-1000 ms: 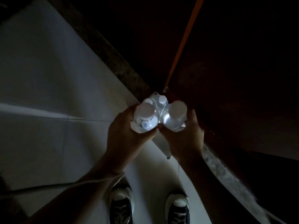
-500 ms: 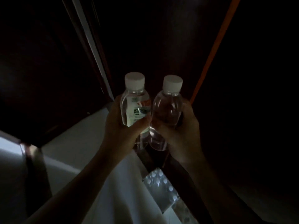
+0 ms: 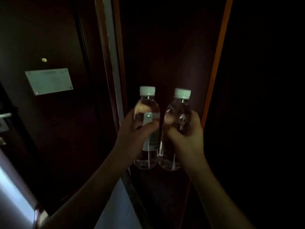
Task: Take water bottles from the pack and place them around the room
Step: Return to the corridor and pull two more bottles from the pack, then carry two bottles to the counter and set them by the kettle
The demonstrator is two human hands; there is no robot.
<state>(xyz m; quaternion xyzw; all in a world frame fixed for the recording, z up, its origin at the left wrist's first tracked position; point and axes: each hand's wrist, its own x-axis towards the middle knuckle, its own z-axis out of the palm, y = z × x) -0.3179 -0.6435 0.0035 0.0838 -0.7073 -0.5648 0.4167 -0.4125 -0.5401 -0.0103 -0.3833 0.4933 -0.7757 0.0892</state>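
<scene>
Two bottles lifted clear of the pack, ready to carry.
The left hand (image 3: 132, 139) grips the labelled bottle (image 3: 147, 128), the right hand (image 3: 186, 139) the clear bottle (image 3: 177, 129), upright and side by side before a dark door (image 3: 165, 47); a second ago they were at the pack on the floor, now out of view.

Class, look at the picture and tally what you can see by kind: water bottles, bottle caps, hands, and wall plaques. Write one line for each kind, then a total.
Water bottles: 2, the left bottle and the right bottle
White caps: 2, the left cap and the right cap
Hands: 2, the left hand and the right hand
Wall plaque: 1
Total: 7
</scene>
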